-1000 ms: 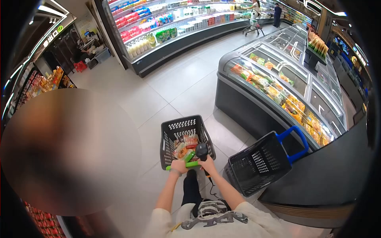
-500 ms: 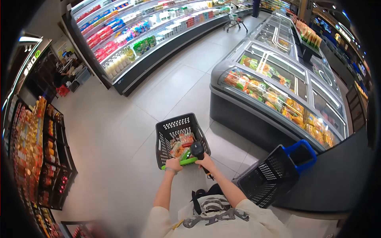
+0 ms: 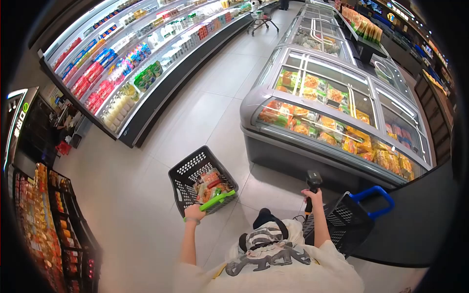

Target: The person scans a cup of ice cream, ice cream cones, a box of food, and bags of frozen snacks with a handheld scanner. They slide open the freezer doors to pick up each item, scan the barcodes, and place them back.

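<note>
My left hand (image 3: 195,213) is closed round the left end of the green handle (image 3: 217,199) of a black shopping basket (image 3: 179,187). Inside the basket lie several packaged foods (image 3: 211,184), some red and orange. Off to the right, my right hand (image 3: 313,196) grips a black handheld device (image 3: 314,180) with a rounded head, held upright in front of the freezer's base. Just right of that hand stands a second dark basket (image 3: 343,218) with a blue handle (image 3: 376,200).
A chest freezer (image 3: 288,152) with bagged foods spans the right. Along the upper left runs a lit refrigerated shelf (image 3: 161,93). Snack shelves (image 3: 61,224) stand at the lower left. A shopping cart (image 3: 262,23) is far down the aisle, and a dark counter (image 3: 415,215) is at the right.
My right hand has left the green handle and moved right with the black device. My left hand and the held basket have shifted left in view. The freezer appears nearer.
</note>
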The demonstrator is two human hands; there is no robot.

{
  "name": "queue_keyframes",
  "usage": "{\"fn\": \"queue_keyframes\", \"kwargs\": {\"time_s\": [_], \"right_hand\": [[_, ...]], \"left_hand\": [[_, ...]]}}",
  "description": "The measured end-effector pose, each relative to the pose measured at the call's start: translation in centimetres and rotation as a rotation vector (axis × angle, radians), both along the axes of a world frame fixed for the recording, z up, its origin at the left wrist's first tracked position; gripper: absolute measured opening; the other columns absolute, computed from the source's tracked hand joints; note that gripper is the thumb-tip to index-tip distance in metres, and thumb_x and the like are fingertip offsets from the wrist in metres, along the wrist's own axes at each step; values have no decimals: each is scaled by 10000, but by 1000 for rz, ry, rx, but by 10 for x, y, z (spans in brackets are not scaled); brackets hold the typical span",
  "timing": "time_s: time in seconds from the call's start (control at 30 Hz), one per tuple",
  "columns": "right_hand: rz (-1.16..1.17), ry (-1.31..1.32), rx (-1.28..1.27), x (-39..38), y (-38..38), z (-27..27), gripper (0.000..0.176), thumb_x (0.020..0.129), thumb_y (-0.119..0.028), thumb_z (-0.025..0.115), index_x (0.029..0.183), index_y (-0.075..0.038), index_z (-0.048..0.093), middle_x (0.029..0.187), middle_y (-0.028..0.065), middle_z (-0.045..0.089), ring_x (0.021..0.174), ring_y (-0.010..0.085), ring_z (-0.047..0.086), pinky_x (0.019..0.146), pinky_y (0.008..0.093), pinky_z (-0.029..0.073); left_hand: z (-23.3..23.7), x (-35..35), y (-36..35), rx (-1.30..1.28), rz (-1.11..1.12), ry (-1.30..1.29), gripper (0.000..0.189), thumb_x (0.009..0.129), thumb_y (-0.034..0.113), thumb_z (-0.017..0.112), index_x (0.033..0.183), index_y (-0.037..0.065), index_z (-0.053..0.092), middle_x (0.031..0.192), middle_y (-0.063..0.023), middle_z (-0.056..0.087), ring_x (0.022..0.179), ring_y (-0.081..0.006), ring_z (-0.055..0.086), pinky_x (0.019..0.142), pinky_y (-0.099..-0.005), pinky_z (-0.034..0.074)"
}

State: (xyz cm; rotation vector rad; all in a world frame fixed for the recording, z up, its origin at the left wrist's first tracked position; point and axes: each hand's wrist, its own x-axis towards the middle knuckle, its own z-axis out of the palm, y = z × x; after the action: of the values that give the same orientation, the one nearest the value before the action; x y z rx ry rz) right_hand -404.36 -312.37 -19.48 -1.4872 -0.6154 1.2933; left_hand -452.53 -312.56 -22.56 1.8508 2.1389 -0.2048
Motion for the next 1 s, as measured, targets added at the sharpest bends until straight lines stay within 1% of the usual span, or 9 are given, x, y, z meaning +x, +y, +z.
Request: {"fn": "queue_keyframes", "kwargs": {"time_s": [0.13, 0.27, 0.33, 0.4, 0.63, 0.7, 0.83, 0.93, 1.0], "right_hand": [[-242, -46, 16, 41, 38, 7, 345, 605, -74, 624, 885, 20, 446, 675, 117, 578, 389, 141, 483, 365, 250, 390], [-288, -114, -6, 58, 74, 23, 296, 614, -84, 631, 838, 17, 466, 666, 101, 571, 404, 138, 496, 364, 245, 384], [-294, -145, 29, 68, 90, 26, 272, 622, -70, 632, 823, 17, 471, 656, 88, 560, 411, 129, 496, 366, 238, 386], [-301, -182, 34, 81, 109, 23, 272, 626, -55, 631, 830, 12, 464, 650, 77, 547, 413, 124, 493, 369, 236, 390], [-466, -352, 86, 145, 175, 45, 246, 642, -31, 613, 822, -6, 447, 655, 55, 513, 426, 105, 476, 373, 226, 386], [-589, -361, 101, 161, 195, 53, 257, 641, -15, 606, 838, -6, 442, 671, 58, 498, 425, 110, 467, 371, 226, 380], [-660, -354, 123, 176, 227, 56, 259, 644, -10, 606, 839, 0, 437, 677, 61, 490, 427, 112, 461, 375, 232, 381], [-645, -333, 77, 172, 238, 48, 277, 654, -37, 611, 854, -4, 422, 677, 61, 488, 444, 113, 466, 382, 238, 384], [-632, -306, 63, 176, 253, 47, 271, 659, -61, 611, 848, -15, 423, 673, 60, 488, 447, 114, 468, 381, 240, 385]], "left_hand": [[-1, -3, 50, 52, 57, 43, 231, 616, 315, 585, 714, 111, 632, 698, -106, 608, 689, -277, 593, 611, -389, 462], [-3, -18, 88, 34, 156, -12, 225, 619, 277, 605, 741, 89, 622, 715, -131, 602, 721, -304, 581, 628, -402, 455], [4, -21, 102, 97, 182, -32, 222, 607, 301, 583, 671, 93, 629, 643, -124, 591, 640, -300, 581, 590, -391, 465], [-18, -36, 114, 192, 176, -5, 210, 609, 293, 585, 657, 93, 628, 634, -123, 589, 640, -303, 580, 584, -397, 464], [-18, -45, 146, 54, 206, 131, 236, 585, 303, 612, 673, 85, 631, 653, -138, 590, 636, -324, 575, 574, -415, 456], [-20, -38, 152, 50, 218, 87, 248, 576, 299, 611, 680, 76, 635, 622, -145, 584, 622, -326, 576, 584, -413, 459], [-38, -17, 173, -101, 325, 36, 258, 563, 294, 616, 698, 76, 640, 646, -150, 596, 645, -306, 593, 594, -394, 469], [38, 59, 215, -296, 542, -64, 262, 557, 302, 633, 696, 80, 639, 657, -138, 604, 646, -283, 600, 585, -374, 471], [43, 74, 223, -275, 541, -106, 268, 586, 296, 620, 728, 70, 634, 692, -147, 603, 678, -290, 595, 607, -382, 461]]}}
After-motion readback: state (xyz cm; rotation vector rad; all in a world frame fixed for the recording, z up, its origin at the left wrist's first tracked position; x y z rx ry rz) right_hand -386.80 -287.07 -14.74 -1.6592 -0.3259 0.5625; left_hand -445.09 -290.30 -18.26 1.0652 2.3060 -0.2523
